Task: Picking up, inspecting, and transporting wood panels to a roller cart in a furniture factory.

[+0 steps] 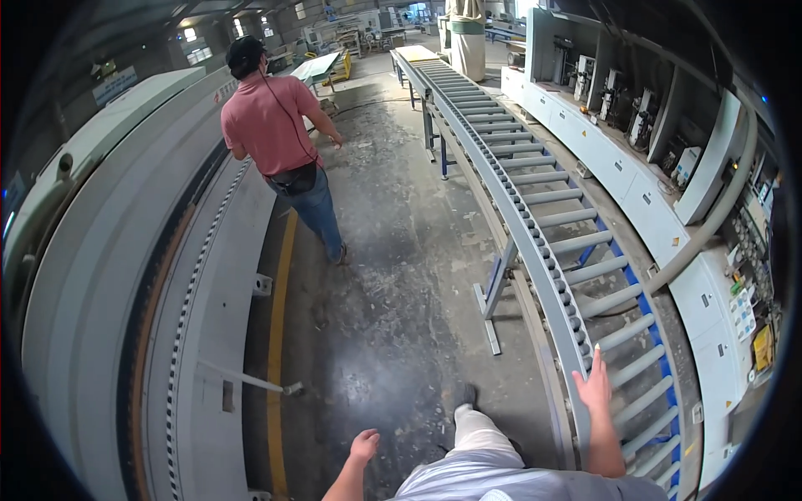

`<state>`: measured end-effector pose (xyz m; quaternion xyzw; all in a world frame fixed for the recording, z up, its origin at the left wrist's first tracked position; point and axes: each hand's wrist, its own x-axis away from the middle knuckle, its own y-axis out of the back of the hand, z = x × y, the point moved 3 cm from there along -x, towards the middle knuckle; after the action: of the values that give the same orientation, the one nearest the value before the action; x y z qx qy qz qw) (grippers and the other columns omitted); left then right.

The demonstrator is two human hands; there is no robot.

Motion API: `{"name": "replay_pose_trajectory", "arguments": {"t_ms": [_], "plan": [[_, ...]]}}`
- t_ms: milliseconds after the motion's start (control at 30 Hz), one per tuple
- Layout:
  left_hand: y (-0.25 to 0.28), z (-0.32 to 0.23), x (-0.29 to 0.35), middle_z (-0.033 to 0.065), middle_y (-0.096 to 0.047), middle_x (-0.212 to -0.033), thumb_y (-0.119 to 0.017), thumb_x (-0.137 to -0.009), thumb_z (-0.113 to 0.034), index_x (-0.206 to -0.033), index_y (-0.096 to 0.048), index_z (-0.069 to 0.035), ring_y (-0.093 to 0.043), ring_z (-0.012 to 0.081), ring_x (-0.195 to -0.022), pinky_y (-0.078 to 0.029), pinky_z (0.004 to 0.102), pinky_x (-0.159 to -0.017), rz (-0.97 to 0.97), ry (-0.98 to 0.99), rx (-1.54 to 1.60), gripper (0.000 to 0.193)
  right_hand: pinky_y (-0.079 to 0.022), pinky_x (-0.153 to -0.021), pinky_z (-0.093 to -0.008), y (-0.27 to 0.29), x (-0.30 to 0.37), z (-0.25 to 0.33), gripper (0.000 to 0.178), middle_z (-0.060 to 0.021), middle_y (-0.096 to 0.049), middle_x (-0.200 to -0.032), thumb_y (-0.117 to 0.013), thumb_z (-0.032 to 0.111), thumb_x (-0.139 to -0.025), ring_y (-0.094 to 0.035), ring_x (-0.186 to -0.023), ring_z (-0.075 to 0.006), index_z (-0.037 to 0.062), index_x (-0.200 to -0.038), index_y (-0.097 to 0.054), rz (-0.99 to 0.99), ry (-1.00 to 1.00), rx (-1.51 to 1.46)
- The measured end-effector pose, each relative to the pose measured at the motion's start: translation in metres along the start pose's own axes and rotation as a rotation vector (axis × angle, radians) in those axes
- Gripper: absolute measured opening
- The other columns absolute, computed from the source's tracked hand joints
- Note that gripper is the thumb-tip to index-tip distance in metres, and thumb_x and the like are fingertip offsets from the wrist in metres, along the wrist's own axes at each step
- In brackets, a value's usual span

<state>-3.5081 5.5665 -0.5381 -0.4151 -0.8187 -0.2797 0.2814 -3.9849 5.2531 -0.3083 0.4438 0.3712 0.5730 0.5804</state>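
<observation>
My left hand [364, 445] hangs low over the floor with its fingers curled in, and nothing shows in it. On the other side, my right hand [595, 388] is held over the near side rail of a roller conveyor [555, 197], its fingers stretched out. Whether it touches the rail I cannot tell. The conveyor has grey cross rollers, a row of small dark wheels along its near edge and a blue far rail. A pale board [416, 53] lies at its far end.
A person in a pink shirt [271, 121] stands ahead, beside a long white machine [196, 334] on the left. A yellow line [280, 334] runs along its foot. Conveyor legs [493, 292] reach into the walkway. White machine cabinets [618, 171] and a thick hose [710, 221] stand at right.
</observation>
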Motion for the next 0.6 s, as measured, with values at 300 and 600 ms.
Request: {"name": "replay_pose_trajectory", "arguments": {"t_ms": [300,600], "plan": [[0.000,-0.014,-0.104,0.0009,-0.063,-0.073,-0.058,-0.082,-0.021,-0.089,-0.068,-0.006,-0.059,0.0127,-0.068,-0.049,0.0282,-0.062,0.255,-0.196,-0.263,0.019,-0.039,-0.096,-0.0455,-0.021,-0.170,0.106,0.087,-0.0209,-0.034,-0.137,-0.068,0.033,-0.075,-0.042,-0.120,-0.0384,0.0082,-0.142,-0.017,-0.011,0.083,-0.036],[-0.017,-0.191,-0.193,0.0024,-0.061,-0.072,-0.058,-0.084,-0.017,-0.101,-0.064,-0.005,-0.056,0.0134,-0.059,-0.045,0.0272,-0.051,-0.173,0.069,0.119,0.021,-0.037,-0.098,-0.0460,-0.046,-0.380,0.244,0.087,-0.0207,-0.022,-0.145,-0.067,0.036,-0.076,-0.038,-0.124,-0.0392,0.0073,-0.142,-0.018,0.029,0.230,-0.004]]}}
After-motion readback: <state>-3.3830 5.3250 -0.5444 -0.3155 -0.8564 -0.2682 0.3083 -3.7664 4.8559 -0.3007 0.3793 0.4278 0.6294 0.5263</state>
